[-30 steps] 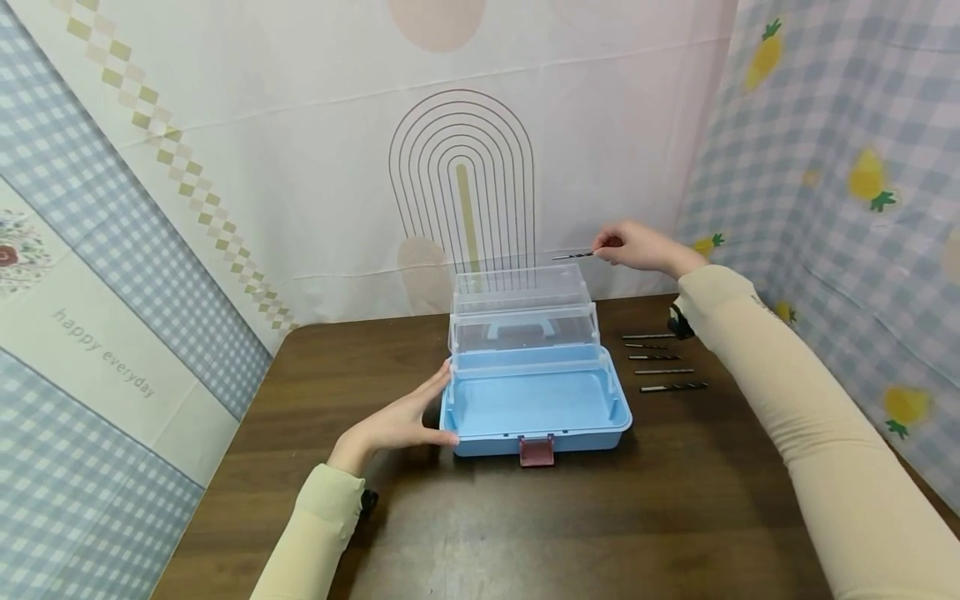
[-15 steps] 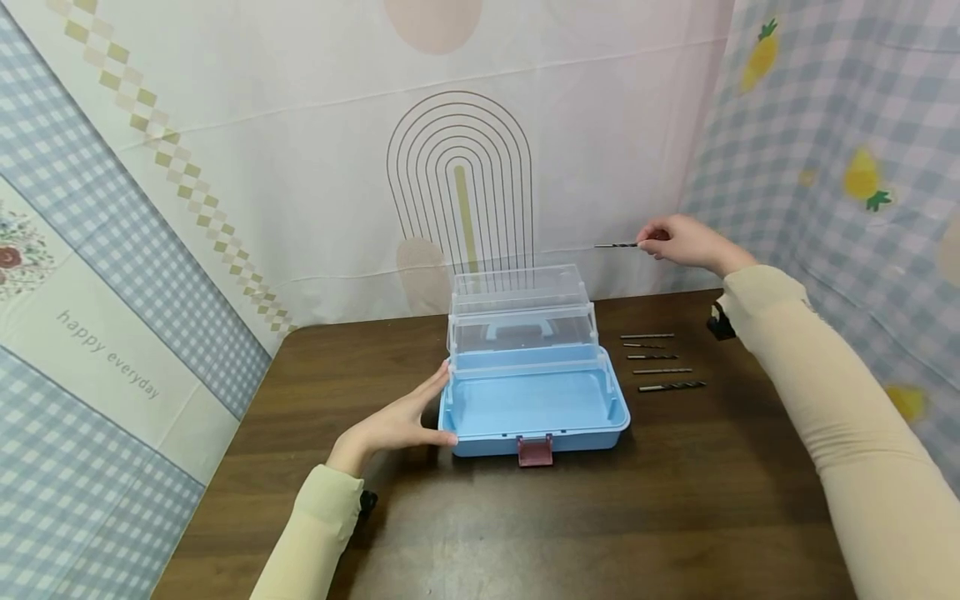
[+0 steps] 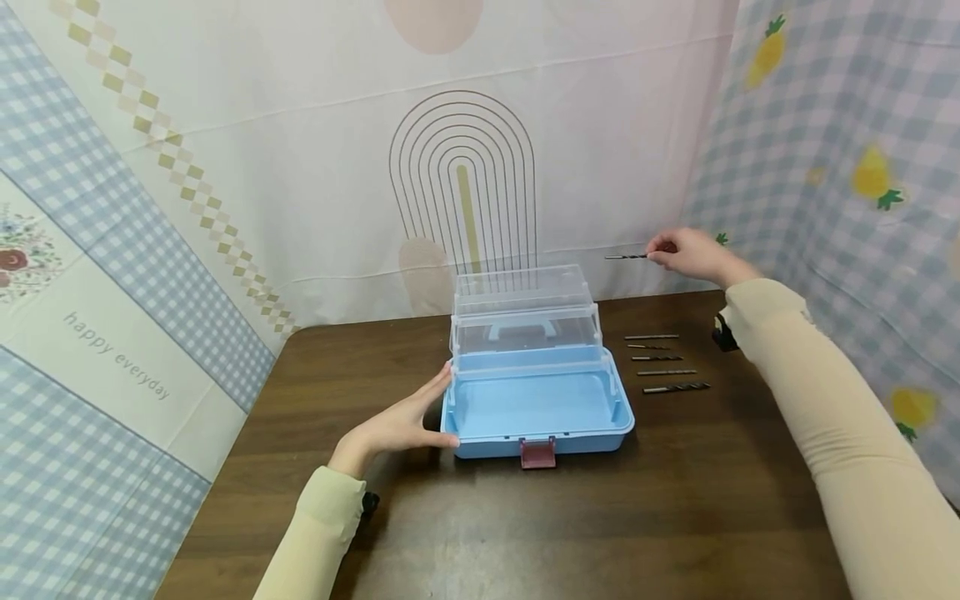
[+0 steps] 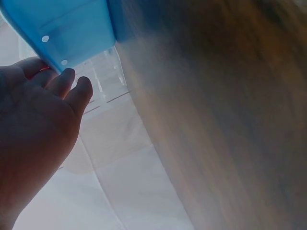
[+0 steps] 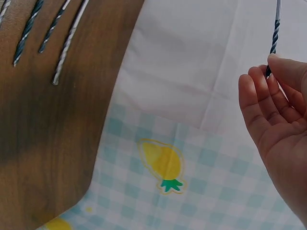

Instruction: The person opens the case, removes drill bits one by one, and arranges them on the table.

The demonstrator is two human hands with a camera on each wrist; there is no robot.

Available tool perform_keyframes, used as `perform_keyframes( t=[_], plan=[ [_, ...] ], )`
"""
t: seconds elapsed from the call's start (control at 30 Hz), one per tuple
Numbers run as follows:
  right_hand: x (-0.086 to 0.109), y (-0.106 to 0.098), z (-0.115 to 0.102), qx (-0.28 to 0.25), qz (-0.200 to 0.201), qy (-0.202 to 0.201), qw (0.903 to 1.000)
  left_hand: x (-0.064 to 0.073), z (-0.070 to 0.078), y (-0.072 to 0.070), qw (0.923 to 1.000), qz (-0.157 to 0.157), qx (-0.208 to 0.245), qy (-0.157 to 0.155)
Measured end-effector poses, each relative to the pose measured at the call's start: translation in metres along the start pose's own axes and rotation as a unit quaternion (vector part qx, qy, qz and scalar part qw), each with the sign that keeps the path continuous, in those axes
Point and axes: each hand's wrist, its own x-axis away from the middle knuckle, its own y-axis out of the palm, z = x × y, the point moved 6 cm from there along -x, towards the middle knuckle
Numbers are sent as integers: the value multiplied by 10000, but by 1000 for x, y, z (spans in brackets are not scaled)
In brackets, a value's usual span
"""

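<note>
Up near the backdrop, my right hand (image 3: 696, 255) pinches a dark drill bit (image 3: 626, 257) by its fluted end. The bit lies level, its smooth shank pointing left; in the right wrist view this drill bit (image 5: 276, 33) is between thumb and fingertips. My left hand (image 3: 401, 422) rests against the left side of a blue toolbox (image 3: 536, 450), thumb at the front corner and fingers extended along the side. In the left wrist view the fingers (image 4: 79, 96) reach the blue wall. The box stands unfolded, with clear trays (image 3: 525, 333) raised at its back and a maroon latch (image 3: 537, 454) hanging down.
Several drill bits (image 3: 677, 387) lie in a row on the brown table (image 3: 570, 533), right of the box. White patterned cloth (image 3: 315, 167) hangs behind the table. Checked cloth (image 3: 840, 208) hangs on the right. The table's back edge is close under my right hand.
My right hand has moved right with the drill bit, away from above the trays, then dipped slightly. The left hand and the box have stayed put.
</note>
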Motion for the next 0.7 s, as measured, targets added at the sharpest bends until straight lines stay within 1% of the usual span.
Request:
perform_keyframes(
  t=[0.2, 0.4, 0.57, 0.7],
  plan=[
    [-1, 11, 10, -43, 31, -146, 9999, 0, -1, 1, 10000, -2, 6, -33],
    [2, 21, 24, -67, 118, -7, 9999, 0, -1, 1, 10000, -33, -2, -67],
    [1, 29, 28, -41, 222, -43, 9997, 0, -2, 1, 10000, -55, -8, -45],
    [0, 37, 34, -36, 199, -36, 9998, -1, 0, 1, 10000, -76, -52, -30]
  ],
)
